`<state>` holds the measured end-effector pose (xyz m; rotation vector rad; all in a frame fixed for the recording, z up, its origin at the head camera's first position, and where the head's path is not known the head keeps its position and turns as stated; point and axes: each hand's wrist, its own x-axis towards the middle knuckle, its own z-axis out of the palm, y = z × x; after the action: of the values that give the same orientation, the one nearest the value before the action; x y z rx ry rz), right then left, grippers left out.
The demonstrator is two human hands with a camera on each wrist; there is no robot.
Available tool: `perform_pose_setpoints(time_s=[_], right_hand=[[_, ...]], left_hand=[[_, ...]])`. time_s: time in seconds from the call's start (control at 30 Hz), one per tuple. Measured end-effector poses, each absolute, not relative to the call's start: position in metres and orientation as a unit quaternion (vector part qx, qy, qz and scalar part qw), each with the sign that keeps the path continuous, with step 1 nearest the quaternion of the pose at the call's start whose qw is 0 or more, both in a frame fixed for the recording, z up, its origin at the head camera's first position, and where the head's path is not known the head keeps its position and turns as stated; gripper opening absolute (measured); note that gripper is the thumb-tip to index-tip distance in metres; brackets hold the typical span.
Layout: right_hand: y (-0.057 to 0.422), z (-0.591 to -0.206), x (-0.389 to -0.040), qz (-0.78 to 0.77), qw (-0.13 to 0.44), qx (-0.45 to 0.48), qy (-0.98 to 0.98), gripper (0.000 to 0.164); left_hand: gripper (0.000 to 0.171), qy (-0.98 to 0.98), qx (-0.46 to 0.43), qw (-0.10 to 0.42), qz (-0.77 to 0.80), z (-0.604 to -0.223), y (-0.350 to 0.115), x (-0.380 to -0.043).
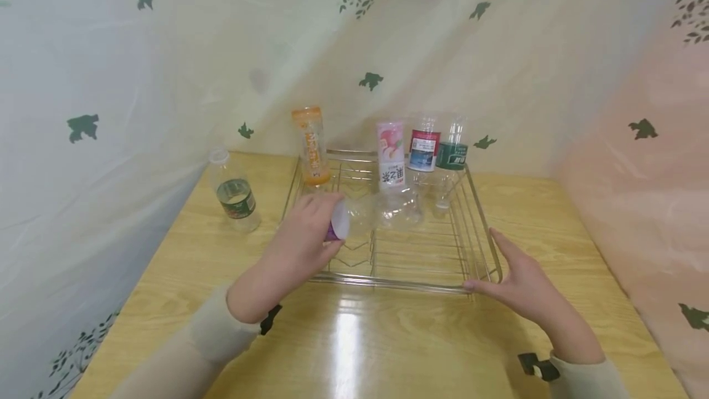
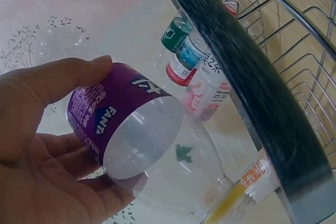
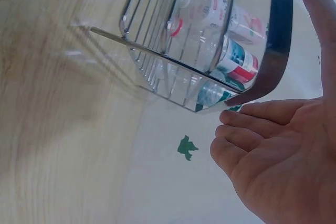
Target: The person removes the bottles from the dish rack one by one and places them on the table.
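My left hand (image 1: 307,229) grips a clear plastic bottle (image 2: 184,166) by its purple Fanta label, thumb on one side and fingers on the other. It holds the bottle over the left part of a wire rack (image 1: 388,284). My right hand (image 1: 523,282) is at the rack's front right corner, thumb at the front rim and fingers, nearly straight, along the right side. Inverted in the rack's back are a peach-labelled bottle (image 1: 391,153), a red-and-blue-labelled bottle (image 1: 424,149) and a green-labelled bottle (image 1: 452,156). An orange-labelled bottle (image 1: 314,146) leans at the back left.
Left of the rack, a clear bottle with a green label (image 1: 236,199) stands on the wooden table (image 1: 183,276). A pale sheet (image 1: 221,60) with a leaf and bird print hangs behind the table and down its sides.
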<state>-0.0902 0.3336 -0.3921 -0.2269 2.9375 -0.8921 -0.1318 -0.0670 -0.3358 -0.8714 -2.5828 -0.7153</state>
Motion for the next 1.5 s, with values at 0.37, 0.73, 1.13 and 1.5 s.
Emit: perform_pose_setpoints(time_s=[0.37, 0.73, 1.13, 1.5], right_hand=[[0.321, -0.377, -0.084, -0.312, -0.021, -0.094, 0.945, 0.118], [0.296, -0.359, -0.088, -0.302, -0.126, -0.193, 0.925, 0.106], [0.261, -0.346, -0.089, -0.260, -0.159, -0.271, 0.913, 0.102], [0.239, -0.344, -0.092, -0.200, -0.161, -0.286, 0.923, 0.105]], left_hand=[[0.069, -0.911, -0.316, 0.170, -0.204, -0.338, -0.063, -0.130], [0.068, -0.907, -0.335, 0.185, -0.176, -0.336, -0.058, -0.132], [0.053, -0.893, -0.365, 0.221, -0.138, -0.336, -0.050, -0.130], [0.061, -0.895, -0.378, 0.220, -0.089, -0.338, -0.042, -0.127]])
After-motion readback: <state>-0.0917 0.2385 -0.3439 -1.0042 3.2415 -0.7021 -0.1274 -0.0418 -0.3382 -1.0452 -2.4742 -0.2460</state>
